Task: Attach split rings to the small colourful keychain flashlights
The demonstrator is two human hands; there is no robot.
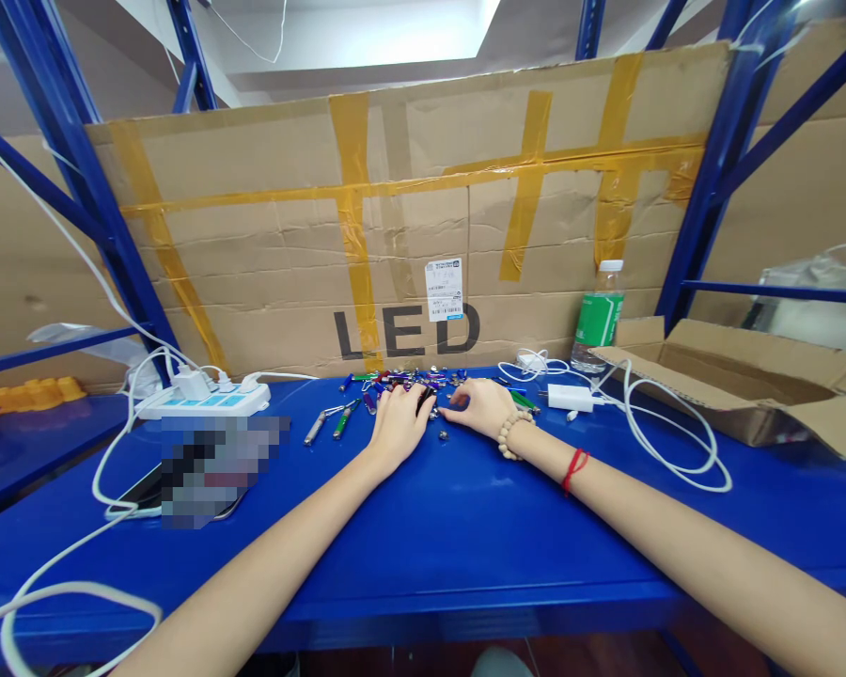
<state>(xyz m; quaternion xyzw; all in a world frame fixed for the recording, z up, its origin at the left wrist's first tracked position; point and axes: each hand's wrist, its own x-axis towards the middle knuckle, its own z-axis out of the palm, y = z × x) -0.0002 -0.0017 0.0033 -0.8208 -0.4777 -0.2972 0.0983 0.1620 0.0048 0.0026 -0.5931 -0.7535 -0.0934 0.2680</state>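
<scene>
My left hand (399,423) is closed, with a small dark slim object (424,399) showing at its thumb and fingers; its kind is not clear. Close by on the right, my right hand (488,410) curves its fingers, thumb and forefinger apart, and nothing shows between them. A heap of small metal and coloured pieces (395,378) lies just beyond both hands, partly hidden by them. A small metal piece (444,435) rests on the blue shelf (423,536) between the wrists. Left of my left hand lie a silver slim piece (315,429) and a green one (343,422).
A white power strip (215,402) with cables stands on the left, a blurred-out phone-like item (141,489) before it. To the right are a white adapter (570,398), looped cable, a bottle (599,318) and an open carton (719,381). Taped cardboard (282,273) closes the back.
</scene>
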